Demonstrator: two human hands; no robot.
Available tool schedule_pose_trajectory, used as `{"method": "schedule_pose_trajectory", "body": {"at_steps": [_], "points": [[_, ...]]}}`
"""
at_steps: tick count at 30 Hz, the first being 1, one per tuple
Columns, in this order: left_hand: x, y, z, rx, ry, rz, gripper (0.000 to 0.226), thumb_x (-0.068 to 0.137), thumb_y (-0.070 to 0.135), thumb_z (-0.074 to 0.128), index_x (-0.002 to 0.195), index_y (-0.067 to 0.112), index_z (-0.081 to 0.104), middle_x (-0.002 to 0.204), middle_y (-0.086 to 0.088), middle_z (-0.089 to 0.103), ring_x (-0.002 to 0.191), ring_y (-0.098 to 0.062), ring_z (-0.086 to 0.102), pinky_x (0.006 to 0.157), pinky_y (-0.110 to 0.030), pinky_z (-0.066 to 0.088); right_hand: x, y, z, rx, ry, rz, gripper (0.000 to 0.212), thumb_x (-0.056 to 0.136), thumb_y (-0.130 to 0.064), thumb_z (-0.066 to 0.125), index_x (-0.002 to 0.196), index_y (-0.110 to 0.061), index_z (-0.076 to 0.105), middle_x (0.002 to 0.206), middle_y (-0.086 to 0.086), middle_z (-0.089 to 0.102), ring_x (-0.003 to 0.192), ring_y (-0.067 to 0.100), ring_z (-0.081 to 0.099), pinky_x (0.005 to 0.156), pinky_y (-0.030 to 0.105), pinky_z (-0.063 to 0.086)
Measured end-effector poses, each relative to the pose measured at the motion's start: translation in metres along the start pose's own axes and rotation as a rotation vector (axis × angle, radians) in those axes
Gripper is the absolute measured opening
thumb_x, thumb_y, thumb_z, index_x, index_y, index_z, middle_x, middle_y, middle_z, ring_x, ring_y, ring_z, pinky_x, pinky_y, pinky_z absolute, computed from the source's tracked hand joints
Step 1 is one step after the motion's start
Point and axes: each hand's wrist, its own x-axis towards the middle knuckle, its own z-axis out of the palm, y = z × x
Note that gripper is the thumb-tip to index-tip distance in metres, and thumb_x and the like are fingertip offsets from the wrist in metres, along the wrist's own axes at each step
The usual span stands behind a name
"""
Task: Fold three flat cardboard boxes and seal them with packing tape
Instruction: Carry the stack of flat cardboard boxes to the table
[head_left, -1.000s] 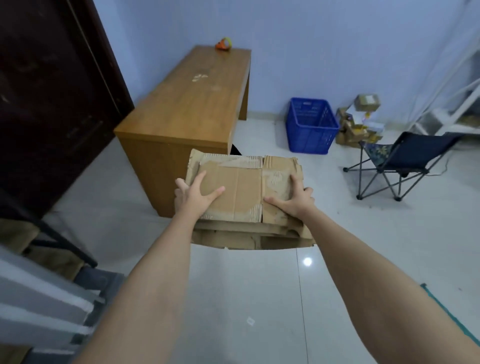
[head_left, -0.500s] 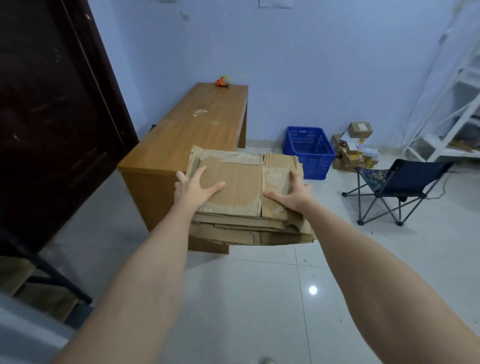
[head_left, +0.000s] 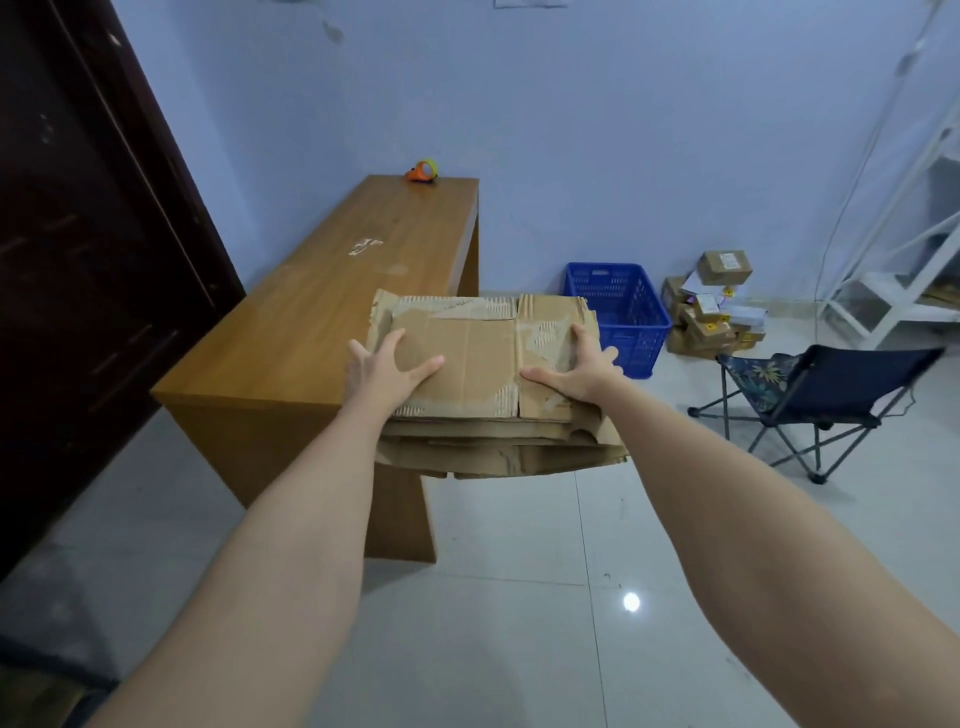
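Wood-veneer counter (head_left: 332, 312), long and narrow, runs from near-left back to the pale blue wall (head_left: 571, 130). Top mostly bare: an orange tape dispenser (head_left: 423, 171) at the far end by the wall, a pale scuff mid-length. Dark wooden door (head_left: 78, 234) close along the counter's left side. Floor (head_left: 493, 597) is glossy white tile with a light glare spot.

Stack of flat cardboard boxes (head_left: 478, 364), worn and peeled on top, is held in the air over the counter's near right corner, overhanging the floor on the right. Cannot tell if the far edge touches the counter. Left hand (head_left: 384, 369) grips the left edge, thumb on top, fingers splayed. Right hand (head_left: 582, 369) grips the right edge the same way, fingers curled around the side.

Right of the counter: blue plastic crate (head_left: 618, 317) against the wall, pile of small parcels (head_left: 711, 306) beside it, folding camp chair (head_left: 826, 395) nearer, white metal stairs (head_left: 898, 275) at far right. Open tile between the counter's right edge and the chair.
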Motion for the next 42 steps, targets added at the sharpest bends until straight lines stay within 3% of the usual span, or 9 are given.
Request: {"method": "schedule_pose_trajectory", "body": {"at_steps": [5, 10, 16, 26, 34, 39, 42], "points": [[0.061, 0.015, 0.027, -0.009, 0.010, -0.042, 0.086, 0.067, 0.081, 0.054, 0.141, 0.043, 0.030, 0.132, -0.005, 0.021, 0.112, -0.037, 0.045, 0.078, -0.038, 0.039, 0.071, -0.005, -0.009, -0.026, -0.042, -0.017, 0.122, 0.055, -0.076, 0.072, 0.148, -0.038, 0.003, 0.156, 0.013, 0.007, 0.141, 0.041, 0.012, 0.111, 0.056, 0.023], [0.119, 0.014, 0.042, 0.005, -0.025, -0.105, 0.086, 0.067, 0.080, 0.055, 0.141, 0.042, 0.031, 0.147, -0.008, 0.012, 0.123, -0.043, 0.039, 0.095, -0.046, 0.041, 0.134, -0.018, 0.001, -0.057, -0.124, 0.005, 0.128, 0.049, -0.080, 0.070, 0.148, -0.040, 0.000, 0.155, 0.015, 0.006, 0.140, 0.042, 0.015, 0.109, 0.059, 0.026], [0.220, 0.014, 0.052, -0.010, -0.053, -0.093, 0.087, 0.068, 0.078, 0.056, 0.142, 0.042, 0.030, 0.155, -0.010, -0.002, 0.129, -0.045, 0.034, 0.103, -0.050, 0.037, 0.224, -0.043, 0.019, -0.050, -0.129, 0.028, 0.133, 0.041, -0.084, 0.069, 0.147, -0.041, 0.001, 0.156, 0.016, 0.005, 0.141, 0.041, 0.012, 0.110, 0.061, 0.024], [0.398, 0.044, 0.049, 0.061, -0.038, 0.003, 0.088, 0.067, 0.081, 0.054, 0.141, 0.039, 0.033, 0.139, -0.011, 0.021, 0.117, -0.039, 0.044, 0.090, -0.041, 0.039, 0.373, -0.106, 0.017, -0.049, -0.107, 0.099, 0.134, 0.041, -0.085, 0.067, 0.148, -0.039, 0.001, 0.156, 0.015, 0.004, 0.140, 0.043, 0.016, 0.110, 0.059, 0.025], [0.497, 0.062, 0.079, 0.062, -0.101, 0.004, 0.087, 0.067, 0.081, 0.053, 0.140, 0.039, 0.033, 0.135, -0.008, 0.022, 0.113, -0.039, 0.046, 0.084, -0.040, 0.041, 0.468, -0.122, 0.011, -0.071, -0.077, 0.136, 0.128, 0.048, -0.081, 0.069, 0.149, -0.036, 0.003, 0.154, 0.017, 0.009, 0.138, 0.043, 0.021, 0.109, 0.058, 0.027], [0.567, 0.075, 0.101, 0.043, -0.090, -0.016, 0.087, 0.067, 0.081, 0.054, 0.140, 0.039, 0.033, 0.137, -0.008, 0.021, 0.117, -0.040, 0.043, 0.091, -0.046, 0.041, 0.544, -0.133, 0.008, -0.093, -0.065, 0.106, 0.127, 0.047, -0.082, 0.068, 0.148, -0.034, 0.007, 0.151, 0.017, 0.015, 0.135, 0.041, 0.026, 0.107, 0.056, 0.032], [0.616, 0.086, 0.113, 0.026, -0.080, -0.027, 0.089, 0.064, 0.083, 0.054, 0.139, 0.040, 0.033, 0.134, -0.007, 0.023, 0.112, -0.039, 0.046, 0.083, -0.042, 0.040, 0.599, -0.141, 0.004, -0.108, -0.068, 0.088, 0.128, 0.045, -0.084, 0.067, 0.148, -0.034, 0.009, 0.150, 0.016, 0.017, 0.134, 0.040, 0.029, 0.106, 0.055, 0.033]]}}
